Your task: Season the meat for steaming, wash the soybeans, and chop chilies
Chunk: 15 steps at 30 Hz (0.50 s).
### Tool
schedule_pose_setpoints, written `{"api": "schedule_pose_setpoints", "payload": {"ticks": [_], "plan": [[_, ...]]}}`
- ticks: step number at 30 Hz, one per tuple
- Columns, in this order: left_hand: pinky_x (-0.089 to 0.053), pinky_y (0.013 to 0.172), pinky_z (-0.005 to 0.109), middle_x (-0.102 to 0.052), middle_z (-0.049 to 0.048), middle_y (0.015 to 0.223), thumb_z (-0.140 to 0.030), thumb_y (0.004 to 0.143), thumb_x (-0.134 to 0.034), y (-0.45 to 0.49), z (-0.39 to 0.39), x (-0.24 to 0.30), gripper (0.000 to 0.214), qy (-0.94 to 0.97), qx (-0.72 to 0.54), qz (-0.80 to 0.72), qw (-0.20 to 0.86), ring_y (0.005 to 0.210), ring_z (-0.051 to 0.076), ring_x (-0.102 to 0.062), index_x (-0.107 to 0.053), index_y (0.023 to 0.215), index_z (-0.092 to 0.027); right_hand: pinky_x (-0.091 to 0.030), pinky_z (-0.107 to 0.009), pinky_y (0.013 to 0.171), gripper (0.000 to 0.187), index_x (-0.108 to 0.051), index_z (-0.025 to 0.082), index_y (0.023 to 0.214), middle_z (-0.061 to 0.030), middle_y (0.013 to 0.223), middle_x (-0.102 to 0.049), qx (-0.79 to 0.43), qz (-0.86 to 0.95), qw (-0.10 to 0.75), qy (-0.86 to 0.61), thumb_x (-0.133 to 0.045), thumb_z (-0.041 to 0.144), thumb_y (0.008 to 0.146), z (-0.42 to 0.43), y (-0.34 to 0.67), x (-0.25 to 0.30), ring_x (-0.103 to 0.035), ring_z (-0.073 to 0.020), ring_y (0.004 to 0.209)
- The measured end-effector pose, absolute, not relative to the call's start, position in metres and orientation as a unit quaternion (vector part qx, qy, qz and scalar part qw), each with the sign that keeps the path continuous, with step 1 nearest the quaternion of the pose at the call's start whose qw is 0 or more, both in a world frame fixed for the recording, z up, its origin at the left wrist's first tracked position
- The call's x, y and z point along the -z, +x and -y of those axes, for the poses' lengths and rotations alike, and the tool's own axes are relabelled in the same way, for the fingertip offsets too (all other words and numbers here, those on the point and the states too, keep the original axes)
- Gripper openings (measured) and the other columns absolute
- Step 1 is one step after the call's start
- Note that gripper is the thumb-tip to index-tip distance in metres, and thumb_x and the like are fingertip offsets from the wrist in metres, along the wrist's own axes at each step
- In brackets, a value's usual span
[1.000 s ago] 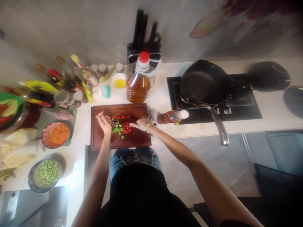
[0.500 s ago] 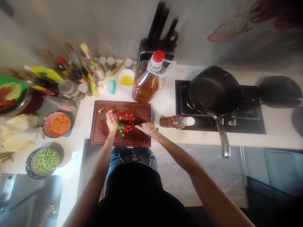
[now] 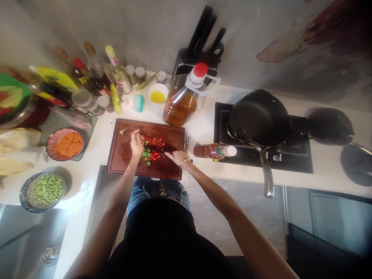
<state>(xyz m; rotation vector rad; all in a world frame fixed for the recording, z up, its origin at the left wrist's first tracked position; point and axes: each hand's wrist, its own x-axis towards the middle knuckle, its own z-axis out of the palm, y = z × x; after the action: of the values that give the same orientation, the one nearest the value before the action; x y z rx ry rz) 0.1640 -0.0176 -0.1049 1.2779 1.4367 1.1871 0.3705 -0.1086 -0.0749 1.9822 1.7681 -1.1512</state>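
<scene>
My right hand [image 3: 177,157] is closed around the handle end of a knife [image 3: 160,152], whose thin dark blade lies low over chopped chilies. Near the blade's far end is my left hand [image 3: 136,143], its fingers partly stretched and apart; whether it touches the blade is hard to see. Red chopped chilies [image 3: 154,142] lie mostly behind the blade, and green chili pieces [image 3: 147,154] lie by its left part and in front. All of this is on a reddish-brown cutting board [image 3: 124,155]. A small pale scrap [image 3: 123,131] sits at the board's far left.
Behind the board stand a large oil jug [image 3: 184,100] and a bowl of yellow liquid [image 3: 157,94]. A bottle [image 3: 213,150] lies right of the board, before a black pan [image 3: 258,118] on the stove. Leftward are an orange-slice bowl [image 3: 65,144] and a green-bean bowl [image 3: 43,192].
The whole view has shifted and tilted slightly. Both hands stay over the chilies, the right still on the knife; the chili pile looks nearly the same.
</scene>
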Motion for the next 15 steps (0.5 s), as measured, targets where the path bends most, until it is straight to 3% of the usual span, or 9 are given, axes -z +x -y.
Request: {"api": "schedule_pose_setpoints", "payload": {"ticks": [6,15], "plan": [[-0.029,0.041,0.018,-0.051,-0.005,0.068,-0.059,0.093,-0.041,0.142,0.028,0.081,0.047,0.477,-0.541,-0.57,0.394,0.042,0.002,-0.039,-0.047,0.115,-0.018,-0.049,-0.029,0.079,0.092,-0.074,0.018,0.102,-0.0149,0.106,-0.073,0.405,-0.645,0.123,0.637,-0.006,0.078,0.087,0.105,0.357,0.049,-0.068,-0.0265,0.099],[-0.032,0.044,0.019,-0.05,-0.006,0.066,-0.059,0.093,-0.041,0.121,0.047,0.1,0.047,0.396,-0.562,-0.617,0.383,0.044,0.003,-0.04,-0.048,0.11,-0.016,-0.051,-0.032,0.077,0.089,-0.074,0.017,0.103,-0.0162,0.103,-0.073,0.37,-0.671,0.187,0.614,-0.011,0.078,0.087,0.086,0.337,0.036,-0.069,-0.0279,0.097]]}}
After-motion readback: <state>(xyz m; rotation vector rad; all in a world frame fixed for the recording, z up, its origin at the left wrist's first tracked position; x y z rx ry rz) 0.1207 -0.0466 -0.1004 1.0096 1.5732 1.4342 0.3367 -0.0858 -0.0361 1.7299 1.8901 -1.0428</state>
